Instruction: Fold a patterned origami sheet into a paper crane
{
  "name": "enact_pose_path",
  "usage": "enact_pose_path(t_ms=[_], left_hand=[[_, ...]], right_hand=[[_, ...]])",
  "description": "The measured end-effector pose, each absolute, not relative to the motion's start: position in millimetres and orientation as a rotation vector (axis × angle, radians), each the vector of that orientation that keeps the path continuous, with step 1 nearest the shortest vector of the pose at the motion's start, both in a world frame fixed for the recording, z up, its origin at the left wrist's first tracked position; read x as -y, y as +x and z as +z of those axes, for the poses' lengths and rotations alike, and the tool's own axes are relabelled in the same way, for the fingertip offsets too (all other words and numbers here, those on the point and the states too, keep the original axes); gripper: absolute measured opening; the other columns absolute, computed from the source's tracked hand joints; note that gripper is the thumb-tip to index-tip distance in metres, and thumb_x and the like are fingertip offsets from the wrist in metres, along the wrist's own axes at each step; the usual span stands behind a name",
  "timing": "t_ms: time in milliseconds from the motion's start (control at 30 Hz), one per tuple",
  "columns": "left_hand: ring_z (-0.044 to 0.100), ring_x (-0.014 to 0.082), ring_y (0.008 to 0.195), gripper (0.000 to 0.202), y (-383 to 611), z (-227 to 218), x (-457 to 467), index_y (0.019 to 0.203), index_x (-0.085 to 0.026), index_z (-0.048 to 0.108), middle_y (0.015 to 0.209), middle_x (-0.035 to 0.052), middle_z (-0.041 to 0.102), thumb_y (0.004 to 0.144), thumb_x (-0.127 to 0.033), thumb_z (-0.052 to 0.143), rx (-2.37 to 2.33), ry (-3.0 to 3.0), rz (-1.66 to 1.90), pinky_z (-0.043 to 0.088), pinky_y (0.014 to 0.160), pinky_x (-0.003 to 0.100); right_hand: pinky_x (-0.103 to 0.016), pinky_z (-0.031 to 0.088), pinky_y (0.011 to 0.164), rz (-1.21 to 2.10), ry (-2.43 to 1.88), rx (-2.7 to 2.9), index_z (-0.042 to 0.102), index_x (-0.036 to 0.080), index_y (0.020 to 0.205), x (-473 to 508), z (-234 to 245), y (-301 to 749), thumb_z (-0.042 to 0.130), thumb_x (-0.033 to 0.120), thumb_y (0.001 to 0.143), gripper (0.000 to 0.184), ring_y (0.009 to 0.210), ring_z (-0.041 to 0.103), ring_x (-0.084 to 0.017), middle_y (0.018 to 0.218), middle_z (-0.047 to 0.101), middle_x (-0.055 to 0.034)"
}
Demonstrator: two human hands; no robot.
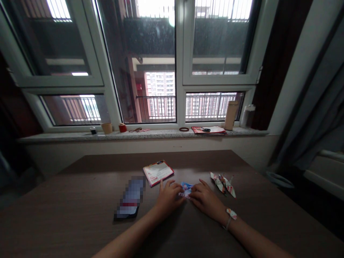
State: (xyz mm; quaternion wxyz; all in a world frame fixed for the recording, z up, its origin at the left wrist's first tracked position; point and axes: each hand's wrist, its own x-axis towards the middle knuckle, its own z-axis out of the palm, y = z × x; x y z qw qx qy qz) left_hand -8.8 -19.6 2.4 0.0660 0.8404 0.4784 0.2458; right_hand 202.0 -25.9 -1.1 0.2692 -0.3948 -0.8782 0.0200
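Note:
A small printed piece of paper [186, 190], blue and white, lies on the dark brown table [80, 200] between my two hands. My left hand [168, 199] presses on its left edge, fingers curled, forefinger pointing forward. My right hand [205, 200] holds down its right side with bent fingers. A paper band sits on my right wrist [230, 214]. A folded paper crane [223, 183] rests just to the right of my right hand.
A red-and-white leaflet [158, 172] lies beyond my left hand. A phone [130, 200] lies to the left. The windowsill [139, 135] carries cups, a tall tumbler [231, 115], a bottle, booklets and small items. A curtain hangs at the right.

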Motion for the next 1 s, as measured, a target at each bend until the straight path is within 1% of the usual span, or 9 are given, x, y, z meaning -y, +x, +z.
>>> enact_pose_path(t_ms=[167,300,433,567,767,900,1000], left_hand=[[0.047,0.0291,0.124,0.015,-7.6,5.5,18.8,0.097,-0.03,0.069,0.113,0.0003,0.07,0.083,-0.033,0.067,-1.473,2.518,0.722,0.008,0.109,0.065],[0.046,0.0284,0.124,0.014,-8.1,5.5,16.9,0.098,-0.03,0.07,0.113,0.0009,0.07,0.087,-0.034,0.062,-1.472,2.524,0.701,0.006,0.109,0.066],[0.047,0.0289,0.124,0.014,-9.3,3.0,15.0,0.098,-0.03,0.069,0.112,-0.0001,0.07,0.085,-0.036,0.065,-1.46,2.524,0.711,0.006,0.109,0.067],[0.047,0.0288,0.123,0.017,-9.3,1.1,13.4,0.097,-0.03,0.07,0.111,0.0012,0.07,0.085,-0.041,0.065,-1.454,2.528,0.729,0.008,0.109,0.066],[0.049,0.0278,0.121,0.014,-8.3,2.8,13.6,0.091,-0.03,0.071,0.109,0.0,0.071,0.085,-0.041,0.065,-1.468,2.502,0.725,0.006,0.109,0.066],[0.048,0.0272,0.123,0.014,-9.2,4.3,13.3,0.093,-0.031,0.072,0.11,-0.0007,0.071,0.086,-0.041,0.065,-1.465,2.464,0.722,0.007,0.11,0.065],[0.048,0.0272,0.122,0.014,-9.4,4.4,11.7,0.091,-0.031,0.072,0.111,-0.0008,0.071,0.085,-0.041,0.065,-1.472,2.412,0.721,0.007,0.109,0.065]], right_hand=[[-0.046,0.023,0.115,0.019,-1.085,2.384,0.072,0.026,0.096,26.4,0.3,200.0,0.059,0.022,0.089,0.015,0.094,0.06,-0.014,0.094,0.066,0.0005],[-0.046,0.021,0.115,-0.041,-1.075,2.409,0.072,0.025,0.092,26.0,0.7,199.0,0.057,0.021,0.09,0.015,0.089,0.061,-0.013,0.088,0.066,0.0005],[-0.048,0.021,0.115,-0.083,-1.046,2.425,0.071,0.023,0.089,23.5,-0.5,198.5,0.056,0.02,0.09,0.016,0.085,0.063,-0.014,0.086,0.067,0.0001],[-0.048,0.022,0.114,-0.089,-1.052,2.421,0.071,0.023,0.09,23.4,0.9,197.0,0.054,0.019,0.09,0.017,0.084,0.063,-0.014,0.086,0.068,-0.0006],[-0.048,0.022,0.114,0.008,-1.066,2.379,0.069,0.022,0.092,25.9,3.9,198.5,0.052,0.019,0.091,0.018,0.088,0.063,-0.014,0.091,0.069,-0.0013],[-0.049,0.021,0.114,0.09,-1.057,2.34,0.069,0.025,0.096,26.6,6.2,202.1,0.054,0.023,0.091,0.016,0.092,0.062,-0.015,0.094,0.069,-0.001],[-0.049,0.021,0.114,0.13,-1.047,2.337,0.07,0.026,0.098,27.3,8.5,204.8,0.055,0.021,0.09,0.017,0.093,0.062,-0.015,0.095,0.069,-0.0007]])
